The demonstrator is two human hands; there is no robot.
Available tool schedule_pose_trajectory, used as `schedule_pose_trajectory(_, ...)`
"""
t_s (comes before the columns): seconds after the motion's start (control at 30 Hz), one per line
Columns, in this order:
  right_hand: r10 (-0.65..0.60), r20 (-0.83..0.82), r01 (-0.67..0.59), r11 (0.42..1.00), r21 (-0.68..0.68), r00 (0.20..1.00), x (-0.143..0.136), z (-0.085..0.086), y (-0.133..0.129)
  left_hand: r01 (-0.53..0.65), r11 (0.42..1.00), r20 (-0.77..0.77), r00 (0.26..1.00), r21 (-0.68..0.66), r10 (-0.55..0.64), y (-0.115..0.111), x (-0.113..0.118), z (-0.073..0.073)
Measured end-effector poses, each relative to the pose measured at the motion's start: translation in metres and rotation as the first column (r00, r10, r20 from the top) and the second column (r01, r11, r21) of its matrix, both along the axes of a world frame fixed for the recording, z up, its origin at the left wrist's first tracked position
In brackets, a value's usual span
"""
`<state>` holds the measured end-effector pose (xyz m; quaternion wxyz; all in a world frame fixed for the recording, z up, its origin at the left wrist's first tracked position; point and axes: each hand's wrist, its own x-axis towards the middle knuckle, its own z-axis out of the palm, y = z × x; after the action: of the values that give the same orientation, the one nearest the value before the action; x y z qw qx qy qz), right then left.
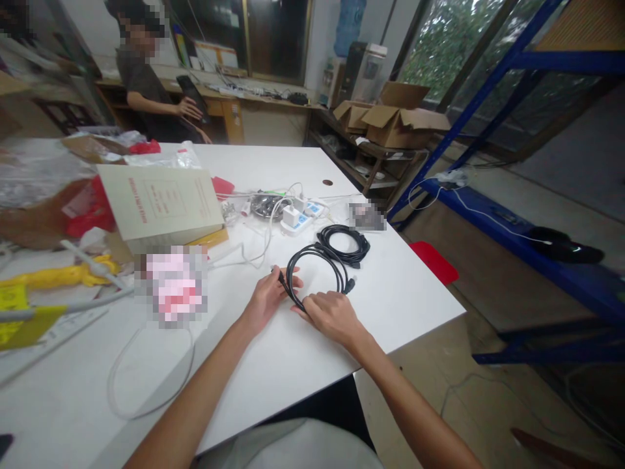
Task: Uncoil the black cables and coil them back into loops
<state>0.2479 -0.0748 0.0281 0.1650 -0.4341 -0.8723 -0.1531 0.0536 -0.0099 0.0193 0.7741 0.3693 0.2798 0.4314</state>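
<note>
A black cable (316,249) is wound into a loose coil and held in both hands above the white table. My left hand (267,298) closes on the coil's left side, its thumb by a connector end (280,275). My right hand (331,315) grips the near side of the loop with its fingers curled. Another connector end (349,285) sticks out on the right of the loop. Just behind lies a second coiled black cable (364,247) on the table, close to the held one.
A white power strip (297,225) with plugged-in adapters stands beyond the coils. Left are a propped cream booklet (161,202), plastic bags and a yellow item (58,276). The white table (415,296) ends at right, near a blue rack (527,251). Another person (146,81) is at the back left.
</note>
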Motion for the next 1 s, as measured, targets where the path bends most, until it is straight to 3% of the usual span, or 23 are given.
schedule_pose_trajectory(0.17, 0.044, 0.048, -0.044, 0.999, -0.007, 0.998, 0.01, 0.015, 0.001, -0.019, 1.0, 0.033, 0.999, -0.001, 0.019, 0.001, -0.001, 0.002)
schedule_pose_trajectory(0.33, 0.054, 0.029, -0.052, 0.998, -0.047, 0.998, 0.003, -0.004, -0.001, -0.121, 0.993, -0.048, 0.992, -0.012, 0.12, 0.004, 0.003, -0.006)
schedule_pose_trajectory(0.47, 0.046, -0.007, -0.047, 0.989, -0.142, 0.999, -0.003, -0.021, -0.002, -0.184, 0.971, -0.254, 0.942, 0.155, 0.219, 0.006, 0.005, -0.016)
schedule_pose_trajectory(0.57, 0.058, -0.016, -0.06, 0.981, -0.187, 0.998, -0.003, -0.029, -0.001, -0.158, 0.911, -0.412, 0.853, 0.381, 0.321, 0.007, 0.004, -0.023)
schedule_pose_trajectory(0.67, 0.063, -0.006, -0.063, 0.978, -0.2, 0.998, -0.003, -0.033, 0.001, -0.146, 0.828, -0.477, 0.758, 0.541, 0.445, 0.009, 0.0, -0.027)
schedule_pose_trajectory(0.87, 0.035, -0.098, -0.053, 0.979, -0.196, 0.995, 0.006, -0.034, 0.009, -0.143, 0.732, -0.489, 0.658, 0.666, 0.573, 0.016, -0.007, -0.033)
schedule_pose_trajectory(1.0, -0.065, -0.253, 0.012, 0.978, -0.206, 0.965, 0.028, -0.031, 0.026, -0.132, 0.683, -0.473, 0.627, 0.719, 0.619, 0.019, -0.008, -0.038)
